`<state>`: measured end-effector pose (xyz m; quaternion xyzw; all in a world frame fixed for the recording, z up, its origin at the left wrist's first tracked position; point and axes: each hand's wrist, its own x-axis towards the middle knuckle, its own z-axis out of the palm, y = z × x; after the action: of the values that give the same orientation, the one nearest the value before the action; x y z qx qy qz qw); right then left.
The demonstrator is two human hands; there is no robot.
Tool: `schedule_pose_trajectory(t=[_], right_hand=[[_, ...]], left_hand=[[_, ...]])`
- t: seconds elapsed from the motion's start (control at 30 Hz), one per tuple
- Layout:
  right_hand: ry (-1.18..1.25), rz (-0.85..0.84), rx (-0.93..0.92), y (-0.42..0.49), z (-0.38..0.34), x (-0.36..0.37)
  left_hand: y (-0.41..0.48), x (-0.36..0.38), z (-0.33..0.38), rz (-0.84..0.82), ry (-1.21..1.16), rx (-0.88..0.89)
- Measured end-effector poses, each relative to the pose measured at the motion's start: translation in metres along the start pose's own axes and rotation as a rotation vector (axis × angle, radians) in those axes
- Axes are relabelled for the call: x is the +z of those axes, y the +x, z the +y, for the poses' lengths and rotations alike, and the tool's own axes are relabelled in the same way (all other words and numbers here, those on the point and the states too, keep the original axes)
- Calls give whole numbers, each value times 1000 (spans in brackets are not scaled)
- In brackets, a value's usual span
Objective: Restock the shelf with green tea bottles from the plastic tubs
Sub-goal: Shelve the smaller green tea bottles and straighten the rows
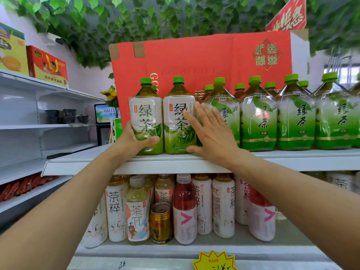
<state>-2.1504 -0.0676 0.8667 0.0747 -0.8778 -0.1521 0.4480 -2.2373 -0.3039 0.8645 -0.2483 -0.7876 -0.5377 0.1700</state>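
Two large clear-plastic green tea bottles with white labels and bright green caps stand side by side, touching, at the left end of the white metal top shelf [175,164]: the left bottle [146,114] and the second bottle [178,117]. Both are upright, long axis vertical, caps up, with the printed label fronts turned out toward the aisle, near the shelf's front edge.

The left hand [134,141] grips the left bottle low down, thumb curled across its front and the fingers wrapped out of sight round its far side. That low hold likely serves to slide or square the heavy bottle without tipping it. The right hand [210,131] grips nothing. Its fingers are straight and spread, laid flat against the second bottle's right flank. This looks like a steadying press that holds the pair together and apart from the neighbouring row of green-labelled tea bottles [259,121] just beside.

Behind them stands a flat red cardboard carton [194,61], which works as a backstop. Below, the lower shelf carries slim white-labelled tea bottles [116,207] and a gold drinks can [160,223].
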Motion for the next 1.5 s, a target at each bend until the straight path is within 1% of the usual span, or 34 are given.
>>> schedule_pose_trajectory(t=[0.07, 0.33, 0.7, 0.83, 0.9, 0.97, 1.03, 1.1, 1.13, 1.17, 1.2, 1.27, 1.33, 1.5], right_hand=[[-23, -1, 3, 0, 2, 0], [-61, -20, -5, 1, 2, 1], [-63, 10, -10, 3, 2, 4], [-35, -10, 0, 3, 1, 2], [12, -35, -14, 2, 1, -2], [124, -40, -42, -3, 3, -11], [200, 3, -53, -14, 13, -20], [207, 83, 4, -29, 32, -25], [214, 100, 55, -36, 42, -26], [222, 91, 104, -43, 50, -28], [222, 64, 131, -48, 58, -29], [198, 3, 125, -51, 65, -29], [165, -27, 98, -50, 64, -27], [62, -26, 95, -47, 63, -18]], left_hand=[[0, 0, -1, -19, -9, -13], [5, 0, -5, 1, -62, -14], [10, 5, -8, -6, -91, 46], [10, 6, -7, 13, -81, 52], [8, 5, -8, 23, -57, 29], [2, 8, -10, 92, -1, 47], [-7, 16, -10, 278, 98, 129], [-21, 28, -5, 442, 297, 279], [-25, 34, 0, 471, 425, 390], [-27, 41, 4, 458, 549, 507], [-24, 47, 7, 410, 662, 596], [-16, 55, 13, 271, 809, 685], [-11, 60, 18, 175, 883, 700], [-10, 61, 19, 159, 916, 679]])
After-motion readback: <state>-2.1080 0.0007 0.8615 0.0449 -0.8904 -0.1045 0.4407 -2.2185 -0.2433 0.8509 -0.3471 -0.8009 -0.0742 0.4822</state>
